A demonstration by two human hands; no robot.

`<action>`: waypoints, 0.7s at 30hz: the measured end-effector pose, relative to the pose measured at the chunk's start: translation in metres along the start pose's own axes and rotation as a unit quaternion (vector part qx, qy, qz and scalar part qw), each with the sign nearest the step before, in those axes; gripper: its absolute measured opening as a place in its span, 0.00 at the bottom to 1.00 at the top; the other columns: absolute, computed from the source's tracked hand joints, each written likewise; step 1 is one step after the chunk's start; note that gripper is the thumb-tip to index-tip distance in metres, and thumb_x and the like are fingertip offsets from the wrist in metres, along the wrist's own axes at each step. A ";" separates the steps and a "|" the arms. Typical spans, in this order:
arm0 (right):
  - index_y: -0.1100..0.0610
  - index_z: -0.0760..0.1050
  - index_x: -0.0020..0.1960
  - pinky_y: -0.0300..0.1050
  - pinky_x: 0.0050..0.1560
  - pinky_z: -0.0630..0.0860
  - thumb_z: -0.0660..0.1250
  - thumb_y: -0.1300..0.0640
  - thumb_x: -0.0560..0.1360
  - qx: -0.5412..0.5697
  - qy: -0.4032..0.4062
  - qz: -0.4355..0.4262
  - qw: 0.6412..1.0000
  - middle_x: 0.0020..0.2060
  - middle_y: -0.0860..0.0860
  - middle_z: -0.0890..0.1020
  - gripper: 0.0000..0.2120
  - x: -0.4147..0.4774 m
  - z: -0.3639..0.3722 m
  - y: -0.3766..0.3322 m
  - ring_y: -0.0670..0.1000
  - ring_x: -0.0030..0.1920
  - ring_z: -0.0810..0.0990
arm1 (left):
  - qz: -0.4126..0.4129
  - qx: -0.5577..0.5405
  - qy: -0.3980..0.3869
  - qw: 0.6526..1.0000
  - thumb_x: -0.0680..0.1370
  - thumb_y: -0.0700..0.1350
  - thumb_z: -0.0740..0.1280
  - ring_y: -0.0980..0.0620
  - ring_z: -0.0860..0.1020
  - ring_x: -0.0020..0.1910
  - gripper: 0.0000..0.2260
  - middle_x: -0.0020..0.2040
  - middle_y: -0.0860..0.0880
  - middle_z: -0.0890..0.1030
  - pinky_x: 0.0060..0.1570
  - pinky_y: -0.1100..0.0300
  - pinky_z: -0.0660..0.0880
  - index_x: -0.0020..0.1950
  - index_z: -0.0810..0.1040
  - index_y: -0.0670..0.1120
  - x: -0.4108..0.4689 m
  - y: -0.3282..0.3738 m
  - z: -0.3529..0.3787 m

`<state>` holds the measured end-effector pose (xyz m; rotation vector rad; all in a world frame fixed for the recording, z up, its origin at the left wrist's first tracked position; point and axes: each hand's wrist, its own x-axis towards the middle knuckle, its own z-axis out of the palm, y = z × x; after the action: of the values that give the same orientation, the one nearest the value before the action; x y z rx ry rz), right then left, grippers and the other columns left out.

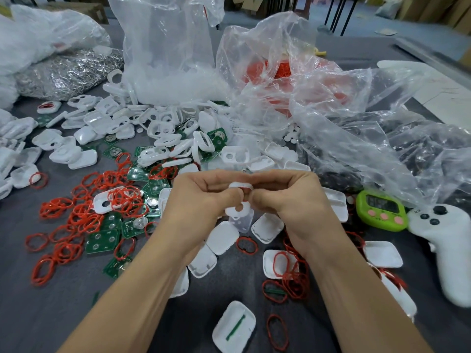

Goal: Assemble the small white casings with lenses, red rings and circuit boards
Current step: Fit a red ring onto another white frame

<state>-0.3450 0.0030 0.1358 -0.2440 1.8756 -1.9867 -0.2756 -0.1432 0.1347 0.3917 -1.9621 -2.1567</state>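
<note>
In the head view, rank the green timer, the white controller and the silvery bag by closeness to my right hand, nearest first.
1. Green timer: on the table just to the right of the right hand.
2. White controller: farther right, by the picture's right edge.
3. Silvery bag: far back on the left side.

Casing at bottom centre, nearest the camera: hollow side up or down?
Up. The white casing shows its raised rim and inner floor, with a thin green strip lying inside.
</note>
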 end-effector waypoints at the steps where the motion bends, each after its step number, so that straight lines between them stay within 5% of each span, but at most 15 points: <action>1: 0.59 0.87 0.44 0.40 0.38 0.81 0.73 0.76 0.69 -0.005 0.003 0.004 1.000 0.38 0.57 0.88 0.13 0.001 0.002 0.000 0.51 0.36 0.86 | -0.002 -0.014 0.018 1.000 0.74 0.30 0.73 0.47 0.84 0.38 0.12 0.43 0.42 0.88 0.37 0.62 0.81 0.46 0.89 0.46 0.001 0.001 0.000; 5: 0.55 0.87 0.45 0.47 0.39 0.83 0.76 0.61 0.73 -0.100 0.033 -0.016 0.994 0.34 0.54 0.87 0.02 0.002 0.007 0.005 0.53 0.33 0.86 | 0.015 -0.020 0.062 0.998 0.75 0.32 0.73 0.52 0.86 0.37 0.10 0.42 0.45 0.88 0.33 0.65 0.78 0.50 0.87 0.47 0.005 0.001 -0.003; 9: 0.51 0.87 0.43 0.40 0.35 0.78 0.76 0.50 0.69 -0.168 0.055 -0.061 0.982 0.31 0.47 0.86 0.06 -0.001 0.009 0.008 0.48 0.30 0.84 | 0.073 0.106 0.098 0.987 0.75 0.34 0.75 0.54 0.83 0.31 0.12 0.35 0.50 0.87 0.36 0.57 0.82 0.46 0.86 0.52 0.005 -0.004 -0.001; 12: 0.51 0.87 0.41 0.38 0.33 0.76 0.78 0.51 0.69 -0.149 0.077 -0.064 0.984 0.31 0.47 0.86 0.04 0.000 0.012 0.008 0.46 0.29 0.83 | 0.089 0.150 0.117 0.978 0.76 0.38 0.76 0.55 0.84 0.34 0.11 0.35 0.53 0.86 0.42 0.55 0.83 0.49 0.87 0.56 0.004 -0.007 0.001; 16: 0.50 0.85 0.35 0.40 0.30 0.74 0.80 0.59 0.70 -0.070 0.121 -0.077 0.987 0.28 0.51 0.84 0.08 0.001 0.010 0.005 0.47 0.27 0.79 | 0.112 0.200 0.080 0.970 0.75 0.43 0.75 0.67 0.84 0.42 0.18 0.50 0.69 0.84 0.42 0.71 0.79 0.59 0.84 0.65 -0.005 -0.006 0.010; 18: 0.53 0.85 0.35 0.39 0.30 0.74 0.78 0.62 0.72 -0.050 0.084 -0.082 0.992 0.29 0.54 0.83 0.09 0.000 0.009 0.003 0.47 0.28 0.79 | 0.096 0.199 0.050 0.974 0.75 0.44 0.74 0.62 0.85 0.42 0.21 0.51 0.66 0.85 0.44 0.63 0.82 0.61 0.82 0.68 -0.009 -0.009 0.015; 21: 0.55 0.87 0.40 0.36 0.32 0.75 0.75 0.64 0.74 -0.073 0.047 -0.076 0.993 0.32 0.52 0.86 0.07 -0.002 0.007 -0.001 0.45 0.30 0.81 | 0.072 0.111 0.037 0.991 0.76 0.34 0.73 0.56 0.87 0.46 0.21 0.48 0.56 0.88 0.46 0.59 0.83 0.59 0.85 0.59 -0.005 -0.012 0.016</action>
<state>-0.3412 -0.0025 0.1380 -0.3502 2.1240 -1.9907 -0.2760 -0.1258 0.1247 0.3470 -2.1255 -1.8193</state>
